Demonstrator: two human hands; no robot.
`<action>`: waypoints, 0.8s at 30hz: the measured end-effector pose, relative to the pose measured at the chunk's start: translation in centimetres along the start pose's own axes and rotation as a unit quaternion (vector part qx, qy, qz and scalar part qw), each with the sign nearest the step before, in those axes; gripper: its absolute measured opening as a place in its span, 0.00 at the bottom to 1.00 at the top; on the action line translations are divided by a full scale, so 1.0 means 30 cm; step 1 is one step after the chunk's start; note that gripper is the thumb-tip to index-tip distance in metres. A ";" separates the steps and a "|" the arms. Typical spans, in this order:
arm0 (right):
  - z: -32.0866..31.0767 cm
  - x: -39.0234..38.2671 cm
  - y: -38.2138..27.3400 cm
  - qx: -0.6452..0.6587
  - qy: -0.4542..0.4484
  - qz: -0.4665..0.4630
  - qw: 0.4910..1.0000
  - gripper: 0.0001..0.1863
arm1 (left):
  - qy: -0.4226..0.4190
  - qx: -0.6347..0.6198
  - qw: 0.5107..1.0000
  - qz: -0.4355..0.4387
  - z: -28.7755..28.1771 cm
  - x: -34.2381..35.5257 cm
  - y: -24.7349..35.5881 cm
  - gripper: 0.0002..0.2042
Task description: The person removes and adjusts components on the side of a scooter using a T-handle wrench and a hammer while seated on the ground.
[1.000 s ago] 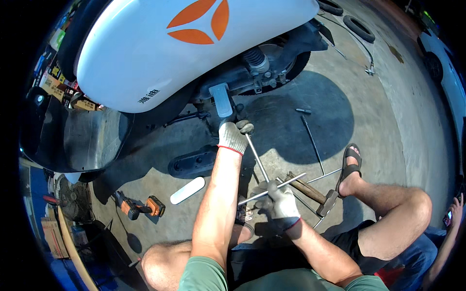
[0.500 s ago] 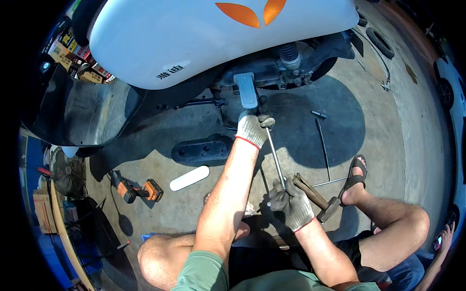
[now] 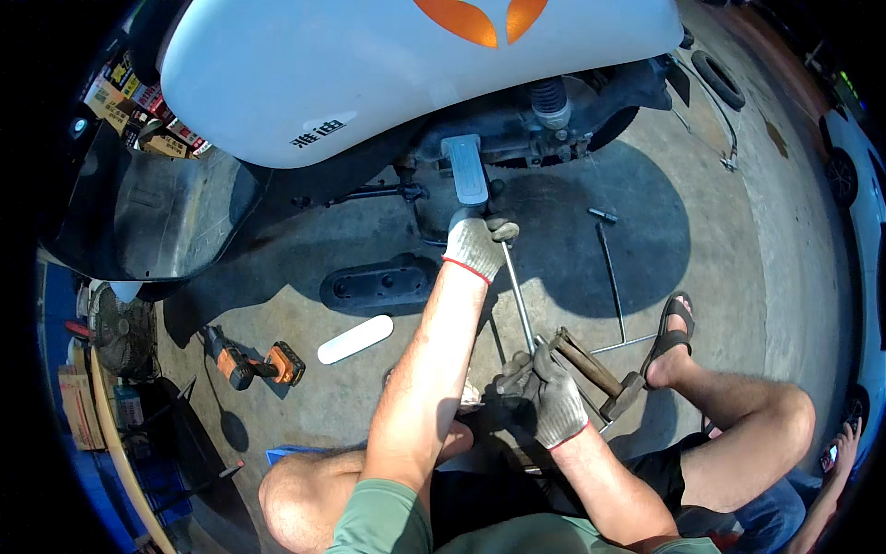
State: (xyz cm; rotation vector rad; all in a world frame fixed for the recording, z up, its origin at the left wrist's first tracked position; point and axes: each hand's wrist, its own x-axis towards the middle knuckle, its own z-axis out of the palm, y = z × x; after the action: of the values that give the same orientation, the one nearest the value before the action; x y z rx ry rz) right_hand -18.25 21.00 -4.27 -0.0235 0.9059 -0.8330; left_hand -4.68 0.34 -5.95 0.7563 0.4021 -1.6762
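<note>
My left hand [image 3: 476, 245], in a grey-white work glove, is closed around the upper end of a long-shafted steel wrench [image 3: 519, 300], just below the grey footrest [image 3: 469, 174] of a scooter. The wrench's working tip is hidden behind that glove. Lower down, my right hand [image 3: 546, 397], gloved too, is closed on the wrench's near end, fingers bent around its handle. Beside it on the right is a hammer [image 3: 591, 365] with a wooden handle. The scooter's pale body panel [image 3: 369, 83] rises above both hands.
A T-handle wrench [image 3: 611, 277] lies on the concrete at the right. Left of my arm are a black oval cover [image 3: 378, 284], a white oval strip [image 3: 355, 340] and an orange-black cordless power tool [image 3: 254, 360]. A fan [image 3: 122, 328] stands far left; another person's hand [image 3: 844, 448] shows lower right.
My right hand has shifted slightly left and turned about the wrench's handle end. My left hand stays below the footrest. The whole view has drifted a little.
</note>
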 end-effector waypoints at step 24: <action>0.017 -0.012 -0.023 -0.444 0.044 -0.212 0.870 0.13 | -0.050 0.024 0.998 0.003 -0.017 -0.018 0.027 0.14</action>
State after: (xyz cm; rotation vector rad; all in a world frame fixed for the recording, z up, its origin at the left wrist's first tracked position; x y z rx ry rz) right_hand -18.47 20.60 -3.47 -1.0296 1.3343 -0.7520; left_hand -3.70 0.86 -5.85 0.7052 0.2909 -1.7143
